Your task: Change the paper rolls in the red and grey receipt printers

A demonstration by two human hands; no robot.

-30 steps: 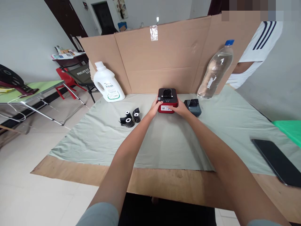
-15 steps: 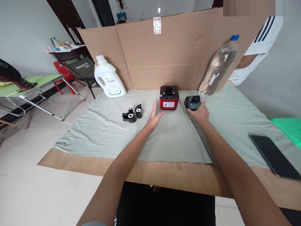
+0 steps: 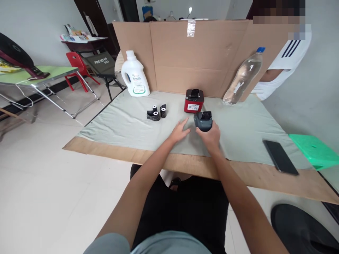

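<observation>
Right hand (image 3: 212,138) gripping near end of dark blue-grey, rounded plastic device (image 3: 203,124). Left hand (image 3: 180,133) just left of device, apart from it, fingers spread. Device over pale grey-green cloth (image 3: 122,121), nearer person than red-and-black boxy plastic machine (image 3: 194,105).

Red device (image 3: 194,100) is showing smooth, glossy plastic, its label (image 3: 193,107) looking papery. Before it, dark grey device (image 3: 203,124) is showing duller plastic. Left of red device, rolls (image 3: 154,116) are trailing shiny black strips. Under red device, matt cloth (image 3: 124,127) is wrinkling. Behind red device, cardboard (image 3: 196,58) is looking dull, creased, its tape (image 3: 191,29) glinting silver. Right of red device, clear plastic bottle (image 3: 245,76) is gleaming
</observation>
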